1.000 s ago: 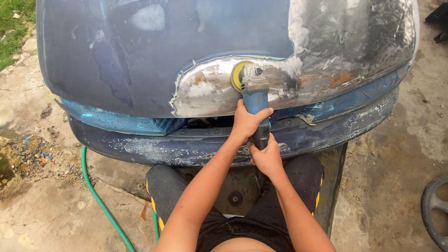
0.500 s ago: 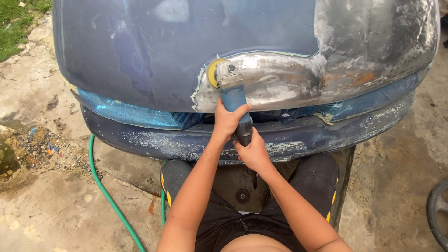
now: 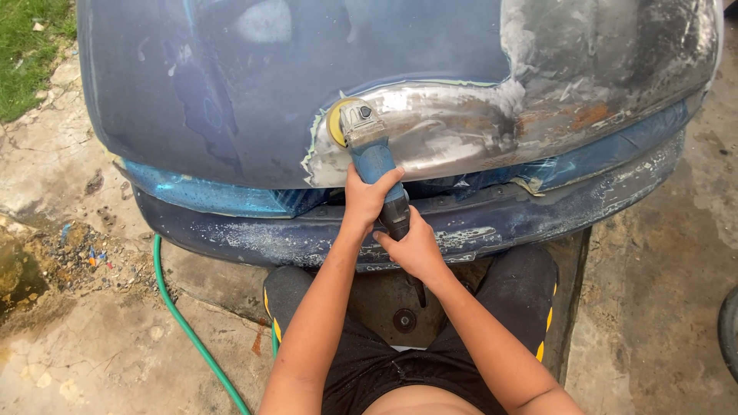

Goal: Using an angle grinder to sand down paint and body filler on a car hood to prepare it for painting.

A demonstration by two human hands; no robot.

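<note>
Grinder (image 3: 369, 150) shifted left along hood (image 3: 231, 92).

Green hose (image 3: 184, 323) on cracked concrete (image 3: 69, 361); grass (image 3: 31, 54) upper left.

Grinder (image 3: 369, 154) lies on the car hood (image 3: 254, 84), above the bumper (image 3: 538, 215); hose (image 3: 184, 323) lower left.

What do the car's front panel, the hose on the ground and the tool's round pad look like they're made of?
Car panel: likely painted sheet metal; blue paint is stripped to bare, shiny silver with rust spots. Green hose: apparently flexible rubber or plastic, since it curves loosely. Yellow pad on the blue grinder: possibly foam or plastic backing; unclear.
</note>
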